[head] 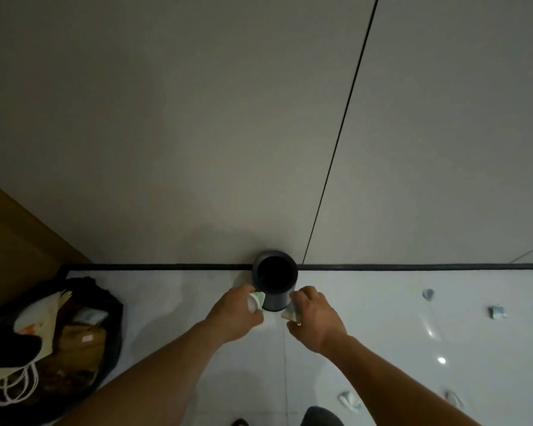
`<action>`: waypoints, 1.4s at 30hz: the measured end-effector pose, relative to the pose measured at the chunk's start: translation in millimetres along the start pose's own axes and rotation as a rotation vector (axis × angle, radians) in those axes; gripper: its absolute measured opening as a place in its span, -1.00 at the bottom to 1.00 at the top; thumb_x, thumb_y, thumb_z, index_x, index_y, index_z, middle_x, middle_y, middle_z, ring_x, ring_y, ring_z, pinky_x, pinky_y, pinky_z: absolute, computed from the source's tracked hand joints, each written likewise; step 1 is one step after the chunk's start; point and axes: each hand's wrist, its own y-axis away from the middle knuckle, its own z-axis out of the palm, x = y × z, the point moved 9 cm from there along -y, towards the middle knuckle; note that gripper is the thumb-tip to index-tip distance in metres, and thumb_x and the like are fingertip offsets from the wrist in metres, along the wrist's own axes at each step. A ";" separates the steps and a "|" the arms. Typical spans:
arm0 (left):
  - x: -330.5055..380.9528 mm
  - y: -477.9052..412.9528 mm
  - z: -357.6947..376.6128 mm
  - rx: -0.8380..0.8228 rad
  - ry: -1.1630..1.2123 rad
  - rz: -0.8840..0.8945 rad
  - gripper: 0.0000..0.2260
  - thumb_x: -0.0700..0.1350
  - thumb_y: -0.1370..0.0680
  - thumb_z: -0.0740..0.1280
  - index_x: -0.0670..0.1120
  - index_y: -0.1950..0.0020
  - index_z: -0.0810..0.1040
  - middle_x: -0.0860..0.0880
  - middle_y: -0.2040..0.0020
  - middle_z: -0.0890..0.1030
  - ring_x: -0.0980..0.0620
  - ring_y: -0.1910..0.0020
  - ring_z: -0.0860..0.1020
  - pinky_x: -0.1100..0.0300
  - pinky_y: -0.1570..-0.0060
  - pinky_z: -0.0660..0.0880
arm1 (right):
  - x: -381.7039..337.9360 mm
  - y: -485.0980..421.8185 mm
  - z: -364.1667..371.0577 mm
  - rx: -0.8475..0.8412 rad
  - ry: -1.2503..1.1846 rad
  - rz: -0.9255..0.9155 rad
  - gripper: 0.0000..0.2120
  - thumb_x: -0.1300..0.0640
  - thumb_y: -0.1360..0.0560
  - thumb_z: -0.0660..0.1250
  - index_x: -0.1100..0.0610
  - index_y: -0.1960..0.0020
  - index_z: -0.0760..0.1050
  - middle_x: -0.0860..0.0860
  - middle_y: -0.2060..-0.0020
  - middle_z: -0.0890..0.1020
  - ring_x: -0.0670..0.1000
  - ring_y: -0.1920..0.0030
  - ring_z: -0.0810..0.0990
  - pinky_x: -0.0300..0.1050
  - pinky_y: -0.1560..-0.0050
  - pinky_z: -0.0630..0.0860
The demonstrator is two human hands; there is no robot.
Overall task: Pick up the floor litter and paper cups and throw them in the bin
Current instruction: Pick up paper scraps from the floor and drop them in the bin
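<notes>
The left hand (237, 312) curls its fingers round a paper cup (257, 301), whose white mouth seems to face back toward the person while its greenish side runs on toward the bin, so its long axis lies roughly along the reach; the right hand (314, 318) grips a second cup (291, 313), crushed enough that I cannot tell which way it points; both hands hang just beside the near wall of the bin (276, 301), one on each flank, about equally close; the bin is a dark upright cylinder standing against the wall, its open mouth lying ahead of and between the hands, so a short carry forward and inward should put either cup over it; more litter (496, 312) lies scattered on the floor well to the right, and a black bag (111, 327) sits to the left
</notes>
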 end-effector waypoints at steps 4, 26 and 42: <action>0.8 -68.8 2.1 -0.078 -0.005 -0.013 -0.49 0.04 -0.46 0.40 0.00 -0.36 0.35 -0.03 -0.24 0.46 0.03 -0.11 0.46 0.24 -0.03 0.42 | 25.0 -61.4 8.4 -0.026 -0.071 0.083 -0.42 -0.06 -0.45 0.40 -0.05 -0.41 0.29 -0.05 -0.33 0.37 0.00 -0.25 0.40 -0.18 -0.19 0.44; -125.7 -488.2 204.4 -0.266 -0.099 -0.065 -0.43 -0.01 -0.47 0.41 -0.03 -0.44 0.31 -0.05 -0.28 0.44 0.12 -0.07 0.43 0.30 0.04 0.33 | 213.5 -399.2 288.2 -0.146 -0.211 0.267 -0.42 -0.06 -0.48 0.35 0.02 -0.44 0.25 0.04 -0.31 0.35 0.08 -0.22 0.38 -0.04 -0.20 0.46; -143.1 -502.0 216.0 -0.421 -0.249 -0.055 -0.36 0.02 -0.52 0.35 -0.02 -0.52 0.15 -0.09 -0.43 0.27 -0.06 -0.36 0.36 0.15 -0.20 0.36 | 240.9 -347.0 320.1 -0.058 -0.392 0.522 -0.34 -0.11 -0.49 0.34 -0.03 -0.49 0.15 0.02 -0.45 0.20 0.09 -0.40 0.26 -0.02 -0.33 0.40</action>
